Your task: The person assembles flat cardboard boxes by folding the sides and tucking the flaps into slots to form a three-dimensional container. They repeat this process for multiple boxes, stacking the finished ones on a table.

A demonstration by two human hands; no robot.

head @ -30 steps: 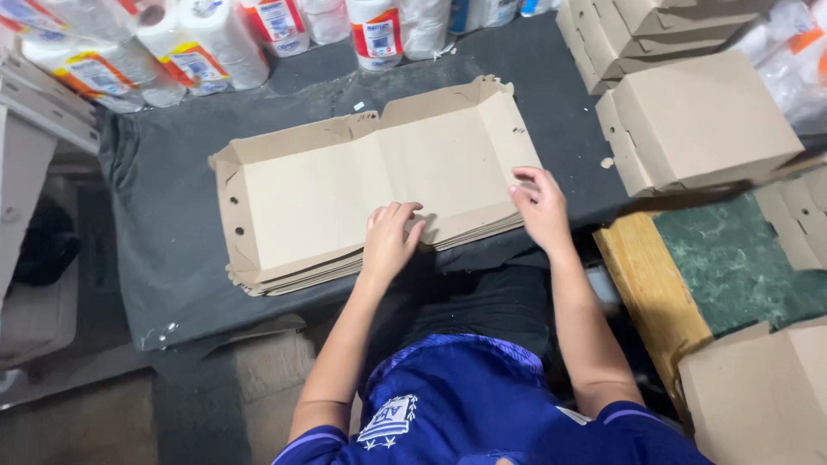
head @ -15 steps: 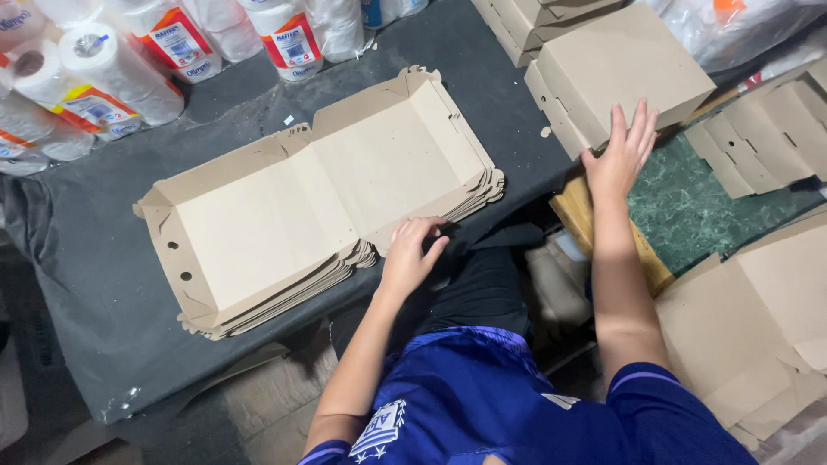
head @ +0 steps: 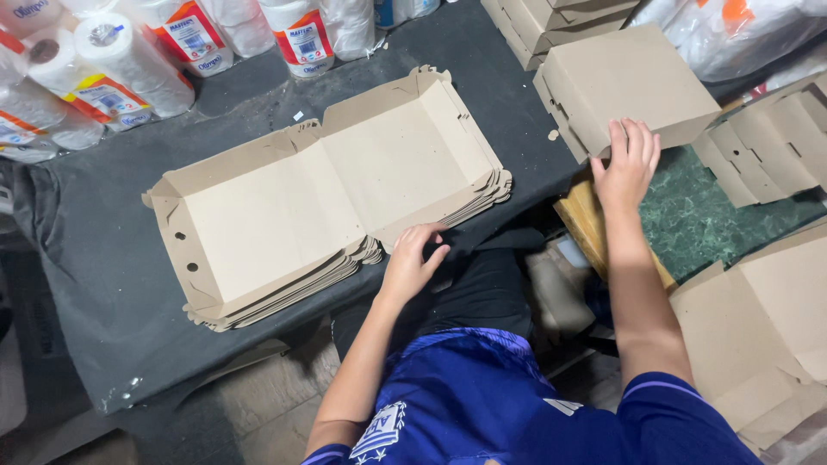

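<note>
A stack of flat, unfolded brown cardboard box blanks [head: 327, 207] lies on a dark grey cloth-covered table [head: 103, 284]. My left hand [head: 415, 257] rests at the stack's near edge, fingers curled against the lowest sheets. My right hand [head: 629, 159] lies palm down, fingers spread, on the near corner of a folded, closed cardboard box [head: 629, 82] to the right. It rests on the box without gripping it.
Wrapped paper rolls [head: 129, 60] line the back left of the table. More folded boxes [head: 551, 17] are stacked at the back, others [head: 771, 146] at right. A green marbled surface [head: 715, 215] and flat cardboard [head: 758, 327] lie at the lower right.
My right hand left the flat stack, swung right and came down on the folded box. My left hand slid back to the stack's near edge.
</note>
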